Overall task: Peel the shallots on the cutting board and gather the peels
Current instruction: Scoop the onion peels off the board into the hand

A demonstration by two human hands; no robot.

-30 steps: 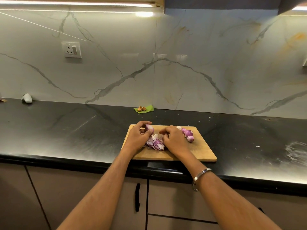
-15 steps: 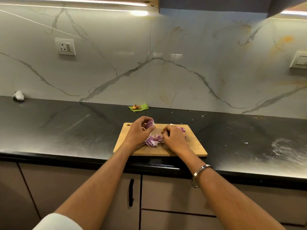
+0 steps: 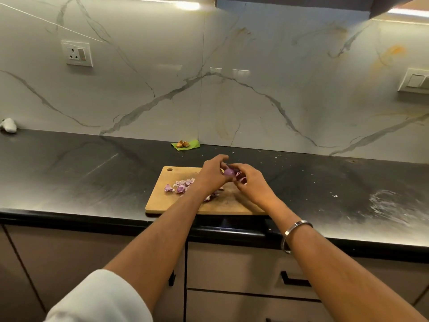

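A purple shallot (image 3: 229, 172) is held above the far part of the wooden cutting board (image 3: 162, 201), between both hands. My left hand (image 3: 212, 174) grips it from the left, thumb over the top. My right hand (image 3: 251, 182) pinches it from the right, with a bit of purple skin at its fingertips. Loose pink-purple peels (image 3: 180, 185) lie scattered on the board to the left of my left wrist, and a few more peels (image 3: 212, 196) show under my left forearm. Other shallots are hidden behind my hands.
The board lies near the front edge of a black countertop (image 3: 81, 177). A green leaf with small brown pieces (image 3: 185, 144) sits at the back wall. A white object (image 3: 8, 125) lies far left. Cabinet fronts with dark handles (image 3: 294, 281) are below.
Both hands have lifted off the peel pile and come together on one shallot above the board. The peels now lie uncovered and more spread out to the left.
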